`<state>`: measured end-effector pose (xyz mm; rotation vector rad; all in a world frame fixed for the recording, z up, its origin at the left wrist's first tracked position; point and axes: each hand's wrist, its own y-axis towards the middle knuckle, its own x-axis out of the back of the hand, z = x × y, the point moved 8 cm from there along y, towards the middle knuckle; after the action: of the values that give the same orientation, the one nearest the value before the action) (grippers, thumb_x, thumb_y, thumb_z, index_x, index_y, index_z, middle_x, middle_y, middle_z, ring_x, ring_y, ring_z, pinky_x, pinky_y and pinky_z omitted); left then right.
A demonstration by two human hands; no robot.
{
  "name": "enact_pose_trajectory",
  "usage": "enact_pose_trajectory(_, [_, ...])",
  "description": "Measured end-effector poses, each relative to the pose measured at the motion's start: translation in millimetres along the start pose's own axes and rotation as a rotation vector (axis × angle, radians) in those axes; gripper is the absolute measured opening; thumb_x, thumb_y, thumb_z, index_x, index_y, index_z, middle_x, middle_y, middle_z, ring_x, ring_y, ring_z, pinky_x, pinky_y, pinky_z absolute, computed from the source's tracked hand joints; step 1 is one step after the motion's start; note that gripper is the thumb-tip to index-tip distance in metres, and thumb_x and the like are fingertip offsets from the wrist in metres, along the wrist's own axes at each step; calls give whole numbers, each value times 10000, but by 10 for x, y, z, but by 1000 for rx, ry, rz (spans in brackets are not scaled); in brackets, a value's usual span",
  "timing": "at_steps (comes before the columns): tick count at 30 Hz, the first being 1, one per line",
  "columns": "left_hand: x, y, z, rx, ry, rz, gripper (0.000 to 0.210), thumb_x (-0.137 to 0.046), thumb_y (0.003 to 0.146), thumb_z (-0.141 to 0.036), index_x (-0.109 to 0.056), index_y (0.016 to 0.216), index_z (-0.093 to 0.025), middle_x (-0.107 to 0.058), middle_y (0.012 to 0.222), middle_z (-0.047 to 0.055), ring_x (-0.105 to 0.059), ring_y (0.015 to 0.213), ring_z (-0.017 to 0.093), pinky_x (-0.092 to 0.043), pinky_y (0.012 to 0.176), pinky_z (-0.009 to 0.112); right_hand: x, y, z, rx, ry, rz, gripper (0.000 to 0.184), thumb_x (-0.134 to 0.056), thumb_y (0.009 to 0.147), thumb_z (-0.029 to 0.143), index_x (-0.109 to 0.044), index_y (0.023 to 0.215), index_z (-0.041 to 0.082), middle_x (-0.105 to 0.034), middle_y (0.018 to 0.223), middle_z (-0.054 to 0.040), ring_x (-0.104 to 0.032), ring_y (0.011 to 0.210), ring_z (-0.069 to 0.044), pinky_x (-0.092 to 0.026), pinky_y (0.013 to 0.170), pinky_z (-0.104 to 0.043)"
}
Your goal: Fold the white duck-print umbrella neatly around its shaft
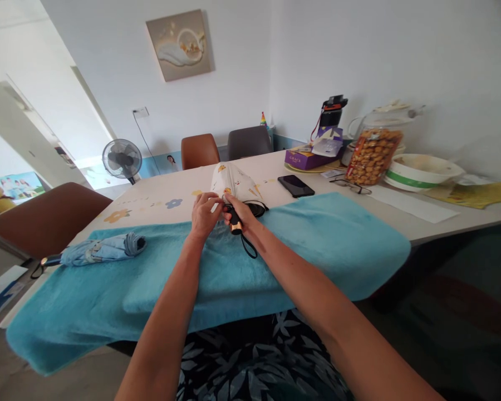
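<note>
A white folding umbrella (235, 182) with a small coloured print lies loosely folded, pointing away from me across the table. My right hand (241, 211) is wrapped round its black handle (235, 218), which has a gold-coloured end and a black wrist loop hanging down. Close beside it, my left hand (206, 213) has thumb and fingers pinched at the umbrella's near end, where handle and fabric meet; the exact bit between the fingertips is hidden. To the left, a rolled light-blue umbrella (104, 249) with a dark handle rests on the turquoise cloth (167, 284).
The cloth covers the near part of the table (183, 189). A black phone (295, 186) lies right of the white umbrella. Farther right are glasses (350, 186), a purple box (311, 158), a jar of snacks (371, 153) and a white bowl (421, 170). Chairs stand behind and at left.
</note>
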<state>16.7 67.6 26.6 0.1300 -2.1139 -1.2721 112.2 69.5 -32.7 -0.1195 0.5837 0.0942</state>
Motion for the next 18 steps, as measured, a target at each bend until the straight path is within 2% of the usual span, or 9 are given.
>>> enact_pose_trajectory(5, [-50,22,91,142,-138,43,50,-645,779,-224,-689,791,-203,-664,940,49,-572,974,197,-434,920,360,-1,6,19,27,73,1,404,-537,907,531,-497,765,155,-493,509,51,-411,326,-43,-385,301,-162])
enact_pose_trajectory(10, [-137,-5,182,295,-267,107,78,-603,752,-191,-671,715,-190,-664,896,54,-582,936,192,-430,905,355,-12,-15,15,21,57,5,409,-555,897,531,-500,749,155,-483,500,52,-412,317,-49,-395,292,-177])
enact_pose_trajectory(18, [-100,-16,289,425,-318,-7,65,-536,689,-176,-569,635,-188,-624,812,35,-568,827,165,-449,829,320,3,-52,-13,-19,-10,-47,432,-582,870,551,-506,723,153,-494,476,43,-431,312,-60,-391,282,-186])
